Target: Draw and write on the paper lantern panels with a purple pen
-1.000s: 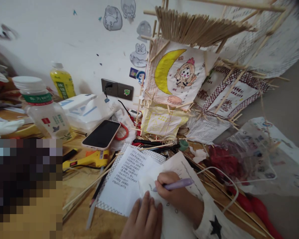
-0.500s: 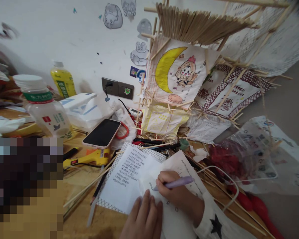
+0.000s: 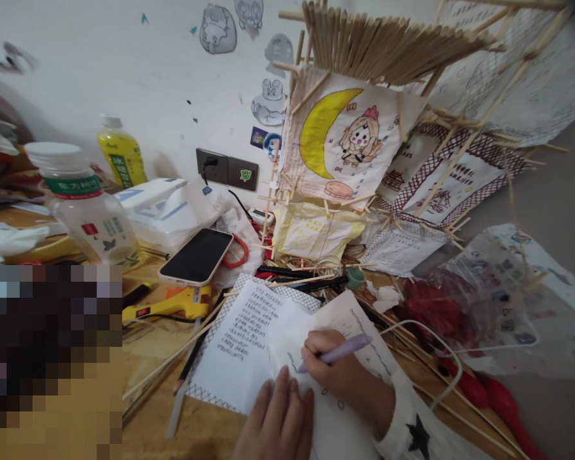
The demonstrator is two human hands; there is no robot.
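On the drawing sheet (image 3: 333, 431), the right hand (image 3: 335, 370) pinches a purple pen (image 3: 349, 347), now tipped steeper, apparently mid-stroke; left hand (image 3: 278, 418) lies flat.

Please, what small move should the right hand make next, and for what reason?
Probably the right hand should draw the purple pen a little further along the short wavy marks: its tip is near their lower end, a longer wavy line runs by the far edge of the sheet, and the left hand rests flat there.
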